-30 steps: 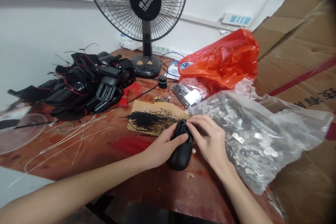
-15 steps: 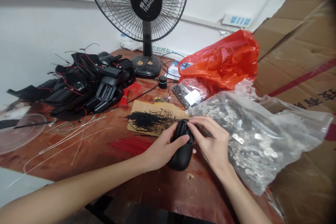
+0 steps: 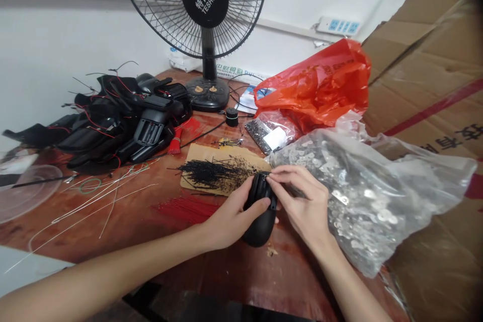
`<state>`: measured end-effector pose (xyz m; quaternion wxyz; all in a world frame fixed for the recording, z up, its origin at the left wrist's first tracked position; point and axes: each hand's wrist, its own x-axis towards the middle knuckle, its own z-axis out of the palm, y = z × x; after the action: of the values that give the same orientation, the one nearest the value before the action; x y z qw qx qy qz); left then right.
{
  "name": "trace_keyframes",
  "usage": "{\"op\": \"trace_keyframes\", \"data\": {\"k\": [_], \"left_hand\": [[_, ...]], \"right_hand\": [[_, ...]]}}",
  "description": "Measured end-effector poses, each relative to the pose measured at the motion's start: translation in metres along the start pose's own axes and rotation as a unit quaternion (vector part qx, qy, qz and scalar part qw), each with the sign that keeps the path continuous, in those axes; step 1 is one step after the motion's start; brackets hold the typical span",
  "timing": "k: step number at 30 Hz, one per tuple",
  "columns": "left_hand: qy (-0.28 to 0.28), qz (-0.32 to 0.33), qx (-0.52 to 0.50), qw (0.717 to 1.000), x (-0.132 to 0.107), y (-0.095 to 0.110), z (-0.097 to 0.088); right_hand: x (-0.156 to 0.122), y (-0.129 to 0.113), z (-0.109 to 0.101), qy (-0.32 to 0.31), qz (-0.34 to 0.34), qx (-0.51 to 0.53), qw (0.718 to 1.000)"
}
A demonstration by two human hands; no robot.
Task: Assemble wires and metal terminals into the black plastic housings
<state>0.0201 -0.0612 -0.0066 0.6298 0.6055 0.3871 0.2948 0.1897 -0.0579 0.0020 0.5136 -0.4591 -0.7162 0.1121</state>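
Note:
My left hand [image 3: 230,216] is wrapped round a black plastic housing [image 3: 260,221] that rests on the red-brown table [image 3: 226,266] near its front. My right hand [image 3: 302,201] pinches at the top end of the same housing, with thumb and forefinger pressed together; what the fingertips hold is too small to make out. Just beyond the housing lies a piece of cardboard [image 3: 211,158] with a heap of thin black wires [image 3: 207,172] on it. Red wires [image 3: 184,207] lie on the table left of my left hand.
A black desk fan [image 3: 206,35] stands at the back. A pile of black housings with red wires [image 3: 124,121] is at the left, a clear bag of metal pieces [image 3: 370,186] at the right, a red bag [image 3: 320,85] behind it, and cardboard boxes [image 3: 430,70] far right.
Both hands have stayed on the black housing, and my right fingertips have shifted slightly at its top. The view has drifted a little.

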Motion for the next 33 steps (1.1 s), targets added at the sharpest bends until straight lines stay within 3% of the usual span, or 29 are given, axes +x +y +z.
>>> {"op": "trace_keyframes", "data": {"k": [5,11,19,22,26,30,33], "left_hand": [[-0.026,-0.016,-0.002,1.000,-0.002,0.002,0.001],[-0.050,-0.036,-0.032,0.998,-0.003,0.002,0.001],[-0.045,-0.049,-0.036,0.997,-0.005,0.003,0.000],[-0.045,-0.073,-0.074,0.994,-0.003,0.000,-0.001],[0.004,-0.089,-0.121,0.989,0.002,-0.003,-0.002],[0.000,-0.109,-0.102,0.989,0.005,-0.003,-0.003],[0.025,-0.090,-0.085,0.992,0.006,-0.003,-0.003]], "right_hand": [[0.002,-0.001,-0.001,-0.005,0.119,0.115,0.986],[0.005,-0.002,-0.004,-0.049,0.227,0.268,0.935],[0.007,0.000,-0.007,-0.066,0.232,0.291,0.926],[0.006,-0.003,-0.004,-0.060,0.219,0.266,0.937],[0.002,-0.004,0.000,-0.071,0.194,0.224,0.952],[-0.004,-0.002,0.004,-0.072,0.158,0.170,0.970],[-0.006,-0.002,0.006,-0.064,0.136,0.141,0.979]]}}
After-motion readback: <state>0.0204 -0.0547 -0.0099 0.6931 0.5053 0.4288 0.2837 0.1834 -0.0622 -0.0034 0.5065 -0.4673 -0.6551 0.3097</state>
